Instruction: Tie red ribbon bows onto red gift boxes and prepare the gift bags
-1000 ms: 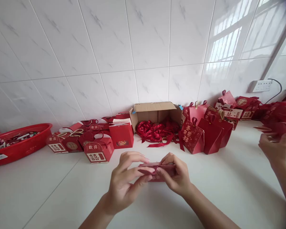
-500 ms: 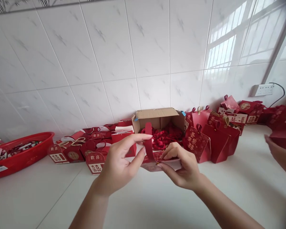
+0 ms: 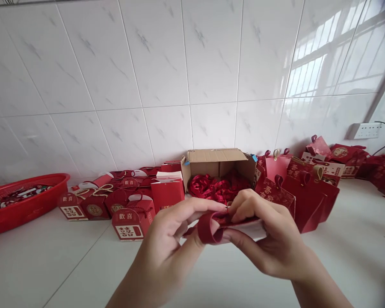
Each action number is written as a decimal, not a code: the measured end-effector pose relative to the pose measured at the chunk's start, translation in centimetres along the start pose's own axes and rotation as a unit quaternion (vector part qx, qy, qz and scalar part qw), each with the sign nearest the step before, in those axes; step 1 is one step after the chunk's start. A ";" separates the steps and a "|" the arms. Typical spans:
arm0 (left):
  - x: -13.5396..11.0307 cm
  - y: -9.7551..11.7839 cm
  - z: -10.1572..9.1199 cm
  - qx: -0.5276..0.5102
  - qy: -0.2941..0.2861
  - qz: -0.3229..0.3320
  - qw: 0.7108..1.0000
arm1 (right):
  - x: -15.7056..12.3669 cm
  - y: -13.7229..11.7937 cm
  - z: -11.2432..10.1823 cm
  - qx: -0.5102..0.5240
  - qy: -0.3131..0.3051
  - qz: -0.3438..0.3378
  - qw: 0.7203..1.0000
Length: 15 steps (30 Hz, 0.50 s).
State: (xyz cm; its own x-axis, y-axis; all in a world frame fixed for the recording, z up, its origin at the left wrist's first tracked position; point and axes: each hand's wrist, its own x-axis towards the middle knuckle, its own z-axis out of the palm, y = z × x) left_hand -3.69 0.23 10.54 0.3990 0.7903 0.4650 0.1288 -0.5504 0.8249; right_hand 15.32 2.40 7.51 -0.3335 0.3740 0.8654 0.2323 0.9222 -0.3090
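Both my hands are raised over the white counter (image 3: 51, 265), working a small red gift box (image 3: 244, 226) with a red ribbon handle (image 3: 208, 229). My left hand (image 3: 170, 252) pinches the ribbon loop between thumb and fingers. My right hand (image 3: 269, 239) wraps around the box from the right, fingertips pressed at its top edge beside the ribbon. Most of the box is hidden behind my fingers.
An open cardboard box (image 3: 218, 164) full of red ribbons stands against the tiled wall. Several finished red gift boxes (image 3: 128, 216) lie to its left, more red boxes (image 3: 308, 188) to its right. A red oval basket (image 3: 25, 201) sits far left. A wall socket (image 3: 364, 130) is at right.
My hands lifted the box nearer to the camera. The ribbon, held upright before, now curls low in my left fingers. The other person's hand at the right edge has left view.
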 end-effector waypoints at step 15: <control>-0.9 1.4 0.6 0.002 0.028 0.083 0.996 | 0.0 -0.7 -0.4 0.020 0.016 -0.046 0.999</control>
State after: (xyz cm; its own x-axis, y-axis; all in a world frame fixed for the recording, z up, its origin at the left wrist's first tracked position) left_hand -3.28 -1.41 11.10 0.3645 0.7020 0.6118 0.0690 -0.6756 0.7341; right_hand 15.57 1.65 7.88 -0.3218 0.2852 0.9029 0.1646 0.9559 -0.2433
